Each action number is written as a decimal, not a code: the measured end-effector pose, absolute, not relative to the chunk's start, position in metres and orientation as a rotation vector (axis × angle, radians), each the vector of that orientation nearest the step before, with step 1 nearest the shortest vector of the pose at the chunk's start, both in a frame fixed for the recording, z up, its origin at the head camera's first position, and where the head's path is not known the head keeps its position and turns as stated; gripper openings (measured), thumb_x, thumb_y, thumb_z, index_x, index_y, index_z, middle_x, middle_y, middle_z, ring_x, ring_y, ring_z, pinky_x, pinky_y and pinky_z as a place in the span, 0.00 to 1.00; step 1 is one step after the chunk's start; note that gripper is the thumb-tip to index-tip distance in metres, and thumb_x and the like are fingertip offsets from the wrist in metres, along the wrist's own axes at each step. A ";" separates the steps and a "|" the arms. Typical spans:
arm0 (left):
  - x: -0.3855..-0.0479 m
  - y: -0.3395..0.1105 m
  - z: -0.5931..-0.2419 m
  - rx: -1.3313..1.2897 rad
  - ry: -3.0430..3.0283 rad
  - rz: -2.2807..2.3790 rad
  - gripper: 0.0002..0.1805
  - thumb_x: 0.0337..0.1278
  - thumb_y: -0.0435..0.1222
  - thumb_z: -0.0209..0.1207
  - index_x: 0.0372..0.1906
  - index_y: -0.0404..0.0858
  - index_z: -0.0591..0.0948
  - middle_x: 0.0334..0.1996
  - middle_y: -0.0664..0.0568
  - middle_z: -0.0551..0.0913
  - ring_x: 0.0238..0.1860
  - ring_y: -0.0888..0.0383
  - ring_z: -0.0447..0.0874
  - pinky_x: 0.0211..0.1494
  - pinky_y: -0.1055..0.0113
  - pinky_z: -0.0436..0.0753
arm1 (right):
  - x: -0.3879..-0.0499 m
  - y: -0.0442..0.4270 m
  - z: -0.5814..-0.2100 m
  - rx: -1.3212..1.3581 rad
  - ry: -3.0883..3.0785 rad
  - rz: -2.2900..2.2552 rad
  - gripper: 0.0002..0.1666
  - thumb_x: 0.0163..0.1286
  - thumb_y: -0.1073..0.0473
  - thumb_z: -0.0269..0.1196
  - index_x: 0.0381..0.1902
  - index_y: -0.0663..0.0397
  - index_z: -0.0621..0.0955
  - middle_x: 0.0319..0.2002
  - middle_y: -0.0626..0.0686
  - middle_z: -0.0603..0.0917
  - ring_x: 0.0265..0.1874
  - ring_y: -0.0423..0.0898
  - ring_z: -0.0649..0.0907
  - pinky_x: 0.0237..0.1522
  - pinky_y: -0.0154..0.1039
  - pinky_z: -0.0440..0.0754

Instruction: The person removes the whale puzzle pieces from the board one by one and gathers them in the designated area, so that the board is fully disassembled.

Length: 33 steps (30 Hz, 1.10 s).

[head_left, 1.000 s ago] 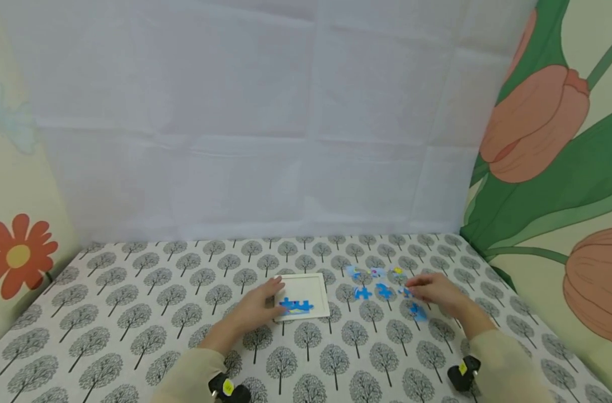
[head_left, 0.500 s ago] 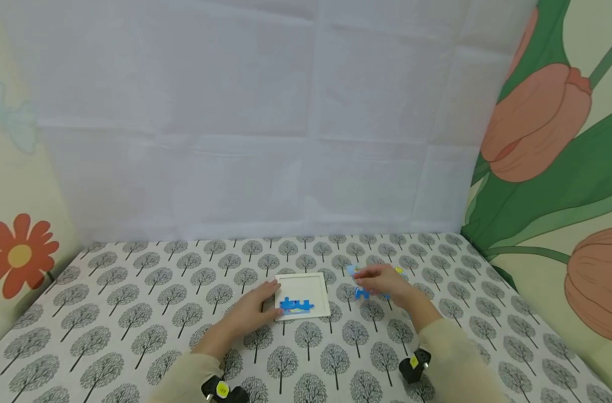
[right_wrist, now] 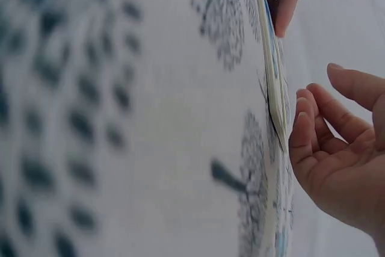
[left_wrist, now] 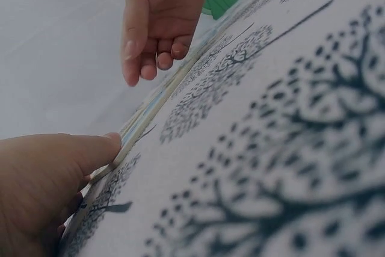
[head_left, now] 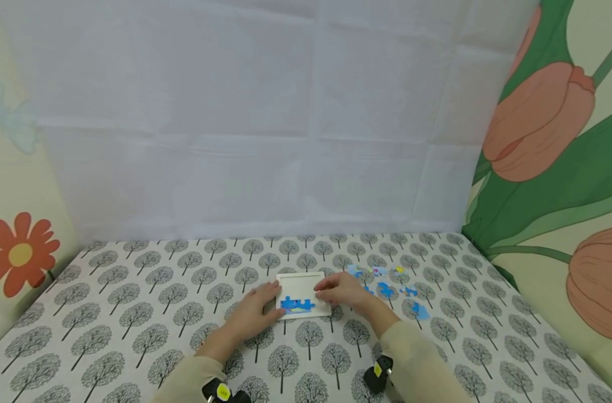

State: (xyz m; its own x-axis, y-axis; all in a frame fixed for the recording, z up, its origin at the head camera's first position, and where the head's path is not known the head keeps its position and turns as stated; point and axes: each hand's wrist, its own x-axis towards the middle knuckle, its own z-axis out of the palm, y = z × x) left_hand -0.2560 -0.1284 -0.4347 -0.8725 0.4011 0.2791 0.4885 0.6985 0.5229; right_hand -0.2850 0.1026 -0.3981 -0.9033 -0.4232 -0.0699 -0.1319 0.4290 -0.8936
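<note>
A white puzzle frame (head_left: 302,280) lies on the cloth before me, with joined blue puzzle pieces (head_left: 297,305) along its near side. My left hand (head_left: 253,310) rests at the frame's left edge, thumb and fingers spread apart and touching the rim. In the left wrist view its thumb (left_wrist: 99,148) lies on that rim. My right hand (head_left: 343,291) hovers by the frame's right side. The right wrist view shows its fingers (right_wrist: 331,109) loosely bent and the thumb apart, with no piece visible between them. The loose piece (head_left: 368,290) beside this hand is partly hidden.
Several loose puzzle pieces (head_left: 385,290) lie on the right of the tree-patterned tablecloth (head_left: 175,313), including a light blue one (head_left: 420,311) nearest me. A white cloth (head_left: 235,140) hangs behind the table. Painted walls stand at both sides.
My right hand has moved left, from the loose pieces on the right, passing above them, to the frame's right side. My left hand stays at the frame's left edge.
</note>
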 end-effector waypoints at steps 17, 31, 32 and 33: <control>-0.257 -0.129 -0.436 -0.735 -2.742 -0.937 0.27 0.51 0.39 0.56 0.54 0.27 0.69 0.57 0.40 0.64 0.59 0.43 0.55 0.60 0.49 0.50 | -0.280 0.083 -0.413 -0.545 2.641 -1.240 0.08 0.54 0.61 0.63 0.34 0.55 0.82 0.29 0.44 0.78 0.29 0.40 0.75 0.32 0.37 0.74; -0.252 -0.126 -0.432 -0.666 -2.763 -0.966 0.27 0.50 0.39 0.57 0.53 0.27 0.70 0.57 0.40 0.65 0.59 0.44 0.56 0.60 0.49 0.50 | -0.278 0.078 -0.418 -0.536 2.686 -1.231 0.07 0.49 0.65 0.64 0.30 0.54 0.81 0.26 0.45 0.75 0.25 0.41 0.73 0.28 0.35 0.72; -0.252 -0.126 -0.431 -0.664 -2.765 -0.974 0.27 0.50 0.39 0.57 0.53 0.27 0.70 0.57 0.40 0.65 0.59 0.44 0.56 0.60 0.49 0.50 | -0.279 0.078 -0.418 -0.533 2.689 -1.227 0.07 0.49 0.65 0.64 0.30 0.54 0.81 0.26 0.45 0.75 0.25 0.41 0.73 0.28 0.36 0.72; -0.252 -0.125 -0.430 -0.663 -2.766 -0.980 0.27 0.50 0.39 0.57 0.53 0.27 0.70 0.57 0.40 0.65 0.59 0.44 0.56 0.60 0.49 0.50 | -0.279 0.078 -0.418 -0.532 2.694 -1.221 0.07 0.48 0.64 0.64 0.29 0.54 0.81 0.27 0.45 0.75 0.26 0.41 0.72 0.29 0.36 0.71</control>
State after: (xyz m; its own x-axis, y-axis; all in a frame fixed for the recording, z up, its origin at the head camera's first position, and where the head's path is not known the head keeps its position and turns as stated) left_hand -0.2519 -0.1251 -0.4304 -0.8945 0.3602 0.2649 0.4466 0.6920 0.5671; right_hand -0.2788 0.0779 -0.4185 -0.9285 -0.3708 0.0213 -0.2605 0.6093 -0.7489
